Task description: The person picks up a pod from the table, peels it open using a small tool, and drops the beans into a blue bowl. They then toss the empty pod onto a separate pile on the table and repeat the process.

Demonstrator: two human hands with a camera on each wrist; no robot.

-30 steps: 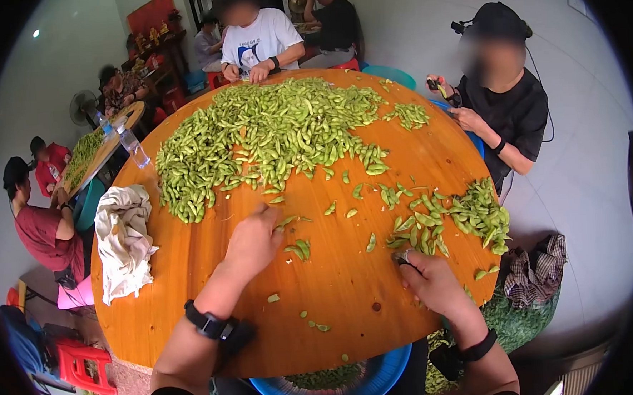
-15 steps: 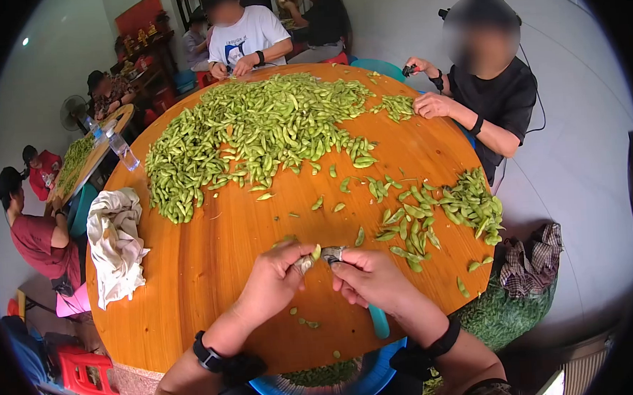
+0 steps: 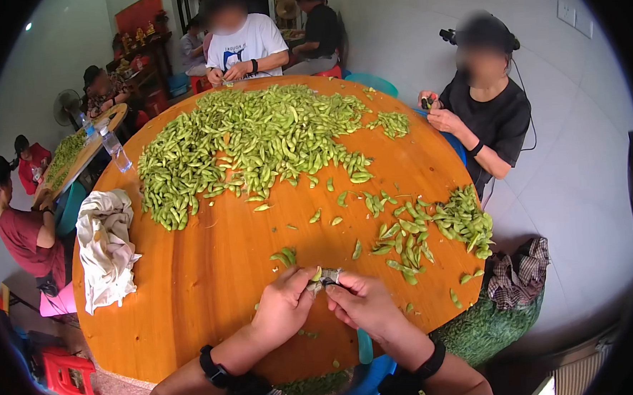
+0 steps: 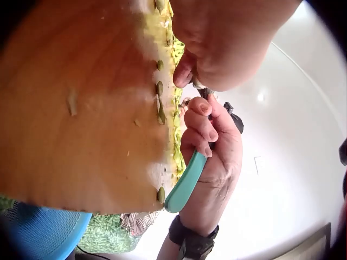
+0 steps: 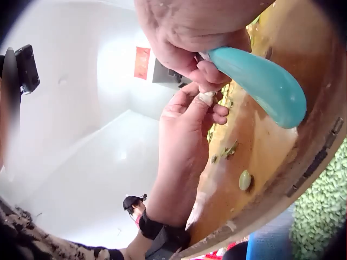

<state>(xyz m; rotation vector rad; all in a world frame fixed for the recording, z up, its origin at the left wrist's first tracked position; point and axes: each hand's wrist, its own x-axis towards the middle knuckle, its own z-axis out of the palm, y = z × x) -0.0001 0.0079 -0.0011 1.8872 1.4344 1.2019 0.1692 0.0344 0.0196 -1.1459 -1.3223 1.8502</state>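
The edamame pod (image 3: 316, 274) is located at the near edge of the round wooden table (image 3: 206, 275), raised just above the surface between the two hands. The left hand (image 3: 283, 306) pinches the pod with curled fingertips. The right hand (image 3: 369, 305) is closed round a pair of scissors (image 4: 187, 181). The teal handle projects below the palm toward the table rim, and the metal blades sit right at the pod's end. The two hands meet at the fingertips. Each wrist carries a dark band.

A few loose pods lie on the wood just beyond the hands. A smaller heap (image 3: 432, 227) lies to the right, near the rim. The main heap (image 3: 249, 140) covers the far half of the table. A crumpled white cloth (image 3: 104, 248) hangs over the left rim. A blue basin (image 3: 373, 380) sits below the near rim and holds green pods. Two seated persons work at the far side: one in a white shirt (image 3: 241, 48), one in a black shirt (image 3: 491, 113).
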